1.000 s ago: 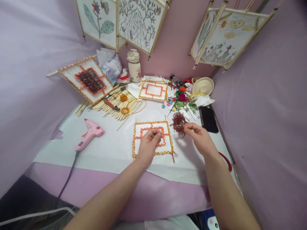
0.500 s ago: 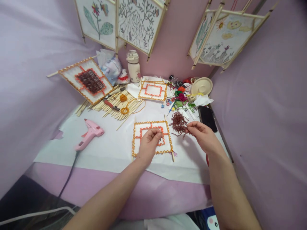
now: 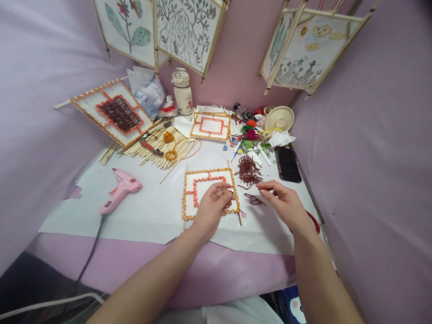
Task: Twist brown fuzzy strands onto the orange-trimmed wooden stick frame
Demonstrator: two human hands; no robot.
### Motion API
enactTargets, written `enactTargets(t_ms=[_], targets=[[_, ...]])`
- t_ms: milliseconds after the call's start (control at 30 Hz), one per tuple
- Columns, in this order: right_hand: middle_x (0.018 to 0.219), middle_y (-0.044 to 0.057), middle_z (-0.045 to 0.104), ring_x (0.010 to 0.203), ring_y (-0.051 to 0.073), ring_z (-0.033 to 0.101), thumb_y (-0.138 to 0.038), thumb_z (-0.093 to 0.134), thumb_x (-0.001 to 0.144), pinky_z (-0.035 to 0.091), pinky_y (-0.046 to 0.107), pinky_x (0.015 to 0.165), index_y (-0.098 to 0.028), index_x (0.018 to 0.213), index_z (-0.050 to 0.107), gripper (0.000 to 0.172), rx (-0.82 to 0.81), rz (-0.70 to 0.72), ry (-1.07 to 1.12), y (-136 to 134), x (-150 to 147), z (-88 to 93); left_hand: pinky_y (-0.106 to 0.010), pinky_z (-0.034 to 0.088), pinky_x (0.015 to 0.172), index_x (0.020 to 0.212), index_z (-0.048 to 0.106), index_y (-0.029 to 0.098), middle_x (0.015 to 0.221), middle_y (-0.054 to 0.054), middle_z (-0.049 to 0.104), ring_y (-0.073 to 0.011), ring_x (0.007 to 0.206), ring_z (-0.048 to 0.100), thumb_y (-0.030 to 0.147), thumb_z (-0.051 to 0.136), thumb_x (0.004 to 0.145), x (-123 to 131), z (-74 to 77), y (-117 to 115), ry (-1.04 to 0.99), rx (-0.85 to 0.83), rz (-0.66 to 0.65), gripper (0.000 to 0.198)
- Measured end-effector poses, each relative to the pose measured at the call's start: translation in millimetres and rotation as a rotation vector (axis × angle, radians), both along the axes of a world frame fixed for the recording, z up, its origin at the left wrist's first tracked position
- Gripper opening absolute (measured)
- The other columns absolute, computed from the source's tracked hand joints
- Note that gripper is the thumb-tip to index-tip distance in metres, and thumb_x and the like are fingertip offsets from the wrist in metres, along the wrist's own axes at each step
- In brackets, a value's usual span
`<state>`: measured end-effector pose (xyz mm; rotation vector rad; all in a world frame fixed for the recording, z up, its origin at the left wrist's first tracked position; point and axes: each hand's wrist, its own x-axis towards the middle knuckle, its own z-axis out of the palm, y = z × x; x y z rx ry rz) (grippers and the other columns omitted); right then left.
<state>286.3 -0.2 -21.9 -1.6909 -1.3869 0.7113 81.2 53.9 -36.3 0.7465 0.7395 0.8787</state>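
My left hand (image 3: 216, 204) is over the lower right of a white panel (image 3: 189, 184) edged with wavy mustard yarn, with an orange yarn rectangle inside. Its thumb and fingertips are pinched together; a small dark bit shows at the tips, too small to name. My right hand (image 3: 285, 204) hovers to the right, thumb and forefinger slightly apart, with nothing visible between them. Just left of its fingertips lies a small bunch of cut brown yarn pieces (image 3: 254, 199). Behind that bunch is a larger pile of brown yarn (image 3: 249, 170).
A pink glue gun (image 3: 120, 191) lies at left. Wooden sticks (image 3: 162, 157), pliers (image 3: 150, 146) and a finished-looking panel (image 3: 119, 114) are behind it. At the back stand a bottle (image 3: 182, 92) and another panel (image 3: 211, 126). A phone (image 3: 288, 165) lies at right.
My right hand has moved a little toward me, and its fingers have parted. A small bunch of brown yarn now lies apart from the pile. My left hand stays pinched over the panel.
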Motion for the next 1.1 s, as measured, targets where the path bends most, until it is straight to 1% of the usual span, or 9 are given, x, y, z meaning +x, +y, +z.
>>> enactTargets(t_ms=[133, 300, 400, 500, 567, 700, 767, 900, 1100], targets=[[0.105, 0.004, 0.068, 0.100, 0.021, 0.061, -0.037, 0.060, 0.089, 0.046, 0.034, 0.089, -0.025, 0.102, 0.071, 0.021, 0.028, 0.187, 0.080, -4, -20, 7.4, -0.020, 0.039, 0.061, 0.107, 0.055, 0.019, 0.071, 0.002, 0.063, -0.0077, 0.063, 0.052, 0.033, 0.081, 0.074, 2, 3.4, -8, -0.139, -0.114, -0.140, 0.044], [0.096, 0.006, 0.068, 0.096, 0.024, 0.060, -0.034, 0.056, 0.090, 0.043, 0.040, 0.088, -0.024, 0.093, 0.071, 0.018, 0.098, -0.085, -0.323, -6, -4, -5.3, -0.019, 0.039, 0.061, 0.096, 0.058, 0.017, 0.071, 0.001, 0.064, -0.0068, 0.062, 0.053, 0.030, 0.082, 0.071, 3, 1.2, -9, -0.103, -0.115, -0.103, 0.038], [0.094, 0.005, 0.067, 0.096, 0.025, 0.059, -0.032, 0.054, 0.090, 0.039, 0.040, 0.086, -0.024, 0.087, 0.070, 0.018, 0.018, -0.096, -0.484, -9, 7, -17.7, -0.019, 0.040, 0.062, 0.092, 0.060, 0.018, 0.072, 0.001, 0.065, -0.0083, 0.064, 0.056, 0.029, 0.078, 0.073, 5, -1.8, -7, -0.004, -0.045, -0.080, 0.028], [0.096, 0.004, 0.068, 0.098, 0.025, 0.059, -0.032, 0.054, 0.090, 0.038, 0.039, 0.085, -0.024, 0.087, 0.069, 0.017, -0.039, -0.062, -0.528, -9, 5, -26.2, -0.023, 0.044, 0.067, 0.089, 0.062, 0.019, 0.077, 0.000, 0.066, -0.0122, 0.071, 0.059, 0.025, 0.069, 0.079, 6, -4.0, -6, 0.176, 0.138, -0.083, 0.014], [0.096, 0.004, 0.068, 0.099, 0.026, 0.057, -0.032, 0.055, 0.088, 0.036, 0.040, 0.085, -0.024, 0.087, 0.069, 0.016, -0.072, -0.070, -0.581, -6, -1, -29.4, -0.028, 0.046, 0.075, 0.091, 0.066, 0.021, 0.088, -0.003, 0.069, -0.0161, 0.082, 0.062, 0.022, 0.063, 0.084, 8, -3.3, -6, 0.364, 0.389, -0.112, 0.008], [0.092, 0.005, 0.067, 0.095, 0.027, 0.055, -0.026, 0.055, 0.084, 0.035, 0.039, 0.081, -0.023, 0.081, 0.067, 0.013, -0.086, -0.061, -0.651, 2, -9, -34.1, -0.039, 0.044, 0.086, 0.110, 0.068, 0.023, 0.096, -0.009, 0.068, -0.0251, 0.095, 0.059, 0.015, 0.049, 0.092, 17, 4.0, -10, 0.880, 1.028, -0.384, 0.027], [0.089, 0.006, 0.066, 0.093, 0.027, 0.054, -0.023, 0.053, 0.083, 0.034, 0.039, 0.080, -0.022, 0.078, 0.065, 0.013, -0.060, -0.066, -0.638, 5, -9, -35.6, -0.040, 0.045, 0.082, 0.118, 0.065, 0.020, 0.092, -0.011, 0.066, -0.0278, 0.094, 0.058, 0.012, 0.046, 0.092, 24, 7.9, -13, 1.128, 1.213, -0.510, 0.033], [0.089, 0.005, 0.066, 0.091, 0.025, 0.055, -0.024, 0.052, 0.083, 0.037, 0.038, 0.080, -0.022, 0.080, 0.064, 0.013, -0.002, -0.110, -0.507, 4, 0, -34.2, -0.038, 0.044, 0.080, 0.128, 0.057, 0.017, 0.097, -0.014, 0.065, -0.0277, 0.095, 0.057, 0.010, 0.043, 0.092, 41, 12.2, -19, 1.396, 1.349, -0.535, 0.039], [0.086, 0.003, 0.068, 0.083, 0.021, 0.057, -0.031, 0.056, 0.080, 0.042, 0.035, 0.080, -0.021, 0.081, 0.065, 0.014, 0.024, -0.158, -0.165, 3, 9, -24.8, -0.038, 0.043, 0.078, 0.128, 0.057, 0.015, 0.099, -0.016, 0.066, -0.0299, 0.097, 0.058, 0.009, 0.042, 0.092, 61, 17.3, -18, 1.500, 1.373, -0.549, 0.040]])
